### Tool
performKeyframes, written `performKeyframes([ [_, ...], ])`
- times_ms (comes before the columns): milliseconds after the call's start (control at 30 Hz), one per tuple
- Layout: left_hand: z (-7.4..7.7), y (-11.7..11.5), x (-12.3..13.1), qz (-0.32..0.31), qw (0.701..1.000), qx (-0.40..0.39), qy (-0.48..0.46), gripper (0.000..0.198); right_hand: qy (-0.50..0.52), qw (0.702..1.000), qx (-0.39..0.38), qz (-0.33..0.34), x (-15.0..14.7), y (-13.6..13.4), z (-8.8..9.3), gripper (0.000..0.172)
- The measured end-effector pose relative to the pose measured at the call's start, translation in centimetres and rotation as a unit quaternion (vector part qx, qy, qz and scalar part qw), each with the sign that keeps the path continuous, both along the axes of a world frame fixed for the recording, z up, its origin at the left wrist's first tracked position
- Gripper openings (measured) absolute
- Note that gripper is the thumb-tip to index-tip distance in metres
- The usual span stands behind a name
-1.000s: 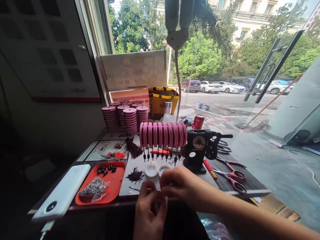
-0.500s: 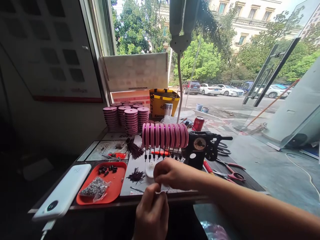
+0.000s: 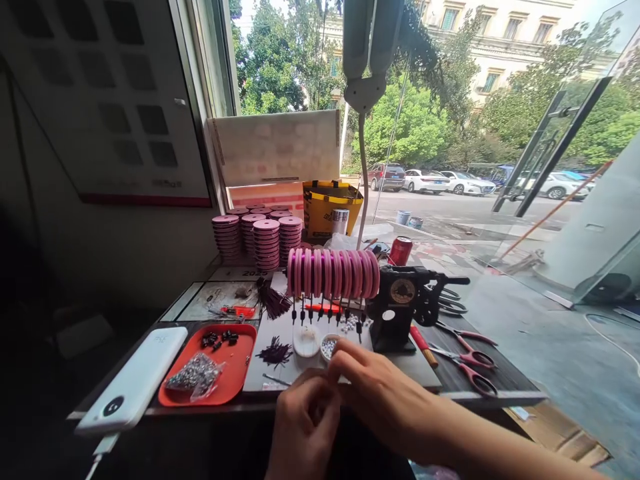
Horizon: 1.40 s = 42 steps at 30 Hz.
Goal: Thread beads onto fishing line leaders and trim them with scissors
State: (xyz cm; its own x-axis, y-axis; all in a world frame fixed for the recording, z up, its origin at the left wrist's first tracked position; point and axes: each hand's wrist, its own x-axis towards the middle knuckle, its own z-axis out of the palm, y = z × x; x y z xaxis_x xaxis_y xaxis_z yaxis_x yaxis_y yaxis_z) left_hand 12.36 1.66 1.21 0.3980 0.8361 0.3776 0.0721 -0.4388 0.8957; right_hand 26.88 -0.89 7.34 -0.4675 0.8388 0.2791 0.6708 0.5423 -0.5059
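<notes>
My left hand (image 3: pixel 303 423) is closed in a pinch just in front of the table edge. My right hand (image 3: pixel 377 383) meets it from the right, its fingertips pressed together against the left fingers. Whatever they pinch is too small or hidden to make out. Just beyond the right knuckles is a small white dish (image 3: pixel 329 348) of pale beads. Left of it lies a round white dish (image 3: pixel 306 341). Behind stands a row of pink spools (image 3: pixel 333 273) on a black hand-cranked winder (image 3: pixel 400 307), with dark cords and small black pieces hanging below.
A red tray (image 3: pixel 205 363) holds black pieces and a bag of small shiny parts. Left of it is a white power bank (image 3: pixel 133 380). Dark cut cords (image 3: pixel 274 351) lie mid-board. Scissors (image 3: pixel 473 370) are at right, stacked pink spools (image 3: pixel 266 245) and a red can (image 3: pixel 401 251) behind.
My right hand has moved down and right, uncovering the small dish of beads, and now bends closer against my left hand. The whole view has shifted slightly.
</notes>
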Motion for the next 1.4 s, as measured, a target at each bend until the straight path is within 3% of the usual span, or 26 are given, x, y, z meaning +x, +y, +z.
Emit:
performKeyframes([
  [33,0.2,0.2,0.1,-0.017,0.995,-0.098,-0.027,0.015,-0.011,1.000,0.025,-0.001,0.2,-0.4,-0.4,0.012],
  [100,0.5,0.5,0.5,-0.044,0.955,-0.282,-0.082,0.009,-0.049,0.994,0.096,0.011,0.8,-1.3,-1.1,0.016],
  [200,0.5,0.8,1.0,-0.072,0.886,-0.441,-0.121,0.003,-0.143,0.966,0.212,0.049,1.6,-2.2,-2.3,0.015],
  [300,0.4,0.8,1.3,-0.099,0.848,-0.505,-0.127,0.005,-0.192,0.935,0.289,0.069,2.1,-2.6,-3.2,0.016],
  [400,0.5,0.5,1.5,-0.110,0.820,-0.546,-0.130,0.008,-0.171,0.925,0.332,0.063,2.2,-2.8,-3.6,0.021],
  [533,0.7,0.3,1.6,-0.113,0.827,-0.536,-0.128,0.008,-0.148,0.931,0.327,0.072,2.1,-2.6,-3.8,0.029],
  [633,1.1,0.3,1.4,-0.105,0.874,-0.462,-0.110,0.008,-0.060,0.956,0.277,0.075,2.0,-2.5,-3.7,0.034],
  [733,1.5,0.2,1.3,-0.106,0.949,-0.293,-0.046,0.010,0.108,0.985,0.135,0.026,1.6,-2.2,-3.1,0.033],
  [800,1.4,0.0,1.4,-0.079,0.985,-0.151,-0.008,0.017,0.228,0.973,-0.007,-0.044,1.3,-1.9,-2.4,0.028],
  [867,0.9,-0.4,1.4,0.003,1.000,0.008,0.016,0.019,0.340,0.925,-0.135,-0.102,0.8,-1.3,-1.6,0.028],
  [900,0.6,-0.5,1.4,0.052,0.993,0.099,0.027,0.018,0.381,0.899,-0.182,-0.115,0.6,-0.9,-1.2,0.031],
  [967,0.1,-0.7,1.2,0.119,0.951,0.281,0.047,0.017,0.424,0.869,-0.227,-0.116,0.4,-0.1,-0.6,0.036],
  [1033,0.1,-0.6,0.9,0.104,0.897,0.424,0.063,0.021,0.423,0.868,-0.239,-0.103,0.3,0.6,-0.3,0.038],
  [1067,0.3,-0.4,0.8,0.079,0.883,0.457,0.067,0.023,0.417,0.872,-0.240,-0.092,0.4,0.7,-0.2,0.037],
  [1100,0.5,-0.3,0.6,0.049,0.889,0.450,0.067,0.023,0.399,0.882,-0.233,-0.086,0.6,0.8,-0.3,0.034],
  [1133,0.8,-0.1,0.6,0.020,0.916,0.397,0.057,0.022,0.369,0.901,-0.210,-0.088,0.8,0.6,-0.4,0.029],
  [1167,1.1,0.1,0.6,-0.008,0.956,0.290,0.038,0.020,0.324,0.927,-0.164,-0.090,1.0,0.3,-0.6,0.022],
  [1200,1.4,0.3,0.6,-0.032,0.991,0.132,0.008,0.017,0.259,0.958,-0.094,-0.085,1.3,-0.1,-0.9,0.014],
  [1233,1.5,0.5,0.7,-0.055,0.997,-0.049,-0.028,0.013,0.172,0.983,-0.006,-0.067,1.5,-0.5,-1.2,0.008],
  [1300,1.5,0.9,1.0,-0.092,0.927,-0.352,-0.088,0.005,-0.018,0.987,0.162,-0.008,1.9,-1.4,-2.0,0.012],
  [1367,1.1,1.2,1.2,-0.115,0.855,-0.491,-0.116,0.003,-0.149,0.951,0.266,0.053,2.1,-1.9,-2.6,0.021],
  [1400,0.9,1.2,1.3,-0.119,0.841,-0.514,-0.118,0.005,-0.178,0.937,0.294,0.066,2.1,-2.0,-2.8,0.023],
])
